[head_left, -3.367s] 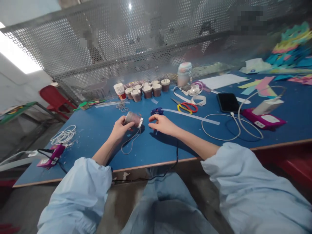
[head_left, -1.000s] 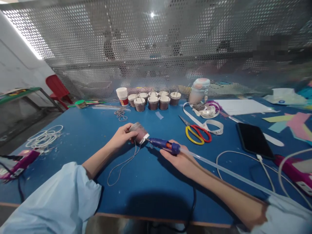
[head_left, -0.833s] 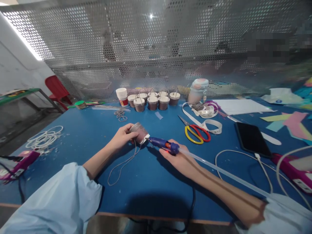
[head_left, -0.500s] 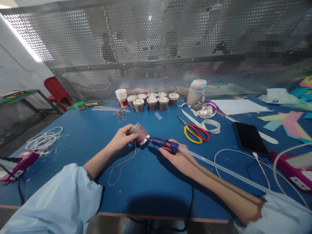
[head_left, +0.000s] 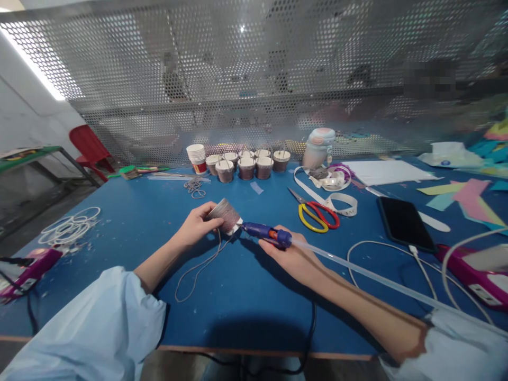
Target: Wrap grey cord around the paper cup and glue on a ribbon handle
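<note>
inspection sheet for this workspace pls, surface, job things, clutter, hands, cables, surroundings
surface: blue table, pale specks at left
job's things: cord-wrapped cup tilted; glue gun with its nozzle at the cup's white rim, contact unclear; clear glue stick extends from its rear
clutter: scissors, phone, paper strips
hands: left hand holds the cup; right hand grips the glue gun
cables: white cable plugged into the phone; black cord over the near edge
surroundings: perforated metal panel behind; red chair at left
</note>
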### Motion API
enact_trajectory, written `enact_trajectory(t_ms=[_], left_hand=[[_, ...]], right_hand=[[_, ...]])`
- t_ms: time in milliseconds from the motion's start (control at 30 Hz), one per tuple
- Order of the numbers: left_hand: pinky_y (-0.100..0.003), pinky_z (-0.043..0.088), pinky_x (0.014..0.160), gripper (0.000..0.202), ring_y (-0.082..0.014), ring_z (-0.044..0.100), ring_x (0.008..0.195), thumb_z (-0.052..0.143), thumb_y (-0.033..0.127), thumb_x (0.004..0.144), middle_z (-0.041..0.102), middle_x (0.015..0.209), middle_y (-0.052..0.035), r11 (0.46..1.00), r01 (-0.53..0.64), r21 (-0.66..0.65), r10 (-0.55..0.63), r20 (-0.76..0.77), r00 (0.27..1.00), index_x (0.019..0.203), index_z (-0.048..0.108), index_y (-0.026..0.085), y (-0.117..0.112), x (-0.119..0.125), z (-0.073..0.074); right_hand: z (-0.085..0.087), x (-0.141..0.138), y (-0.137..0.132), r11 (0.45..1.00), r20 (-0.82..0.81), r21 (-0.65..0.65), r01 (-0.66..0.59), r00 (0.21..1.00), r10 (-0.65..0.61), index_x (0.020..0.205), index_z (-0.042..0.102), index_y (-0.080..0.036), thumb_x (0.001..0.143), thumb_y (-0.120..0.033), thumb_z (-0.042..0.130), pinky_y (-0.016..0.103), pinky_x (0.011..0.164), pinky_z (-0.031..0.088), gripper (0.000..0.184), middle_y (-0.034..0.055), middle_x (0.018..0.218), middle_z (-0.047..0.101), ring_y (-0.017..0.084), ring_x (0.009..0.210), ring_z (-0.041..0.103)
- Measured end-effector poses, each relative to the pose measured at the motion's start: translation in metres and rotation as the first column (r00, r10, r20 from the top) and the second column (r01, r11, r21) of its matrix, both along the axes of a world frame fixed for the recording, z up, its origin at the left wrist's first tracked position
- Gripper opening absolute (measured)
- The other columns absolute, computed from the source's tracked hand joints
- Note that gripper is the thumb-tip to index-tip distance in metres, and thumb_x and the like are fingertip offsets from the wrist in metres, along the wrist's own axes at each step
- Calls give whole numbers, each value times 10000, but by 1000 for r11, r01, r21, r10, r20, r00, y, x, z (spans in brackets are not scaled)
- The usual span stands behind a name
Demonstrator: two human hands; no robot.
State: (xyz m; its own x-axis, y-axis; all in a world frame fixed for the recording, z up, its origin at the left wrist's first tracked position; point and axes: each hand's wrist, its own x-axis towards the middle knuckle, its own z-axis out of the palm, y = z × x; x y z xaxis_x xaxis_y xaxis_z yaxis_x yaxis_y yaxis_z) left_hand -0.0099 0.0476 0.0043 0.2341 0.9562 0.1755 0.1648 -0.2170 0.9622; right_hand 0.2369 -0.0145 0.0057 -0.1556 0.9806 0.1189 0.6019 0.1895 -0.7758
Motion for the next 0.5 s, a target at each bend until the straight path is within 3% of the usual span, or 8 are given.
enact_trajectory(t_ms=[500], left_hand=[[-256, 437, 571, 133, -135, 548, 593, 712, 251, 671, 586, 647, 11, 999, -22, 34, 23, -22, 999, 744, 640, 166, 0, -3, -3]], right_hand=[[2, -2, -4, 1000, 8, 16, 0, 1000, 0, 649, 455, -222, 758, -485, 554, 255, 521, 347, 301, -31, 566, 515, 127, 521, 442]])
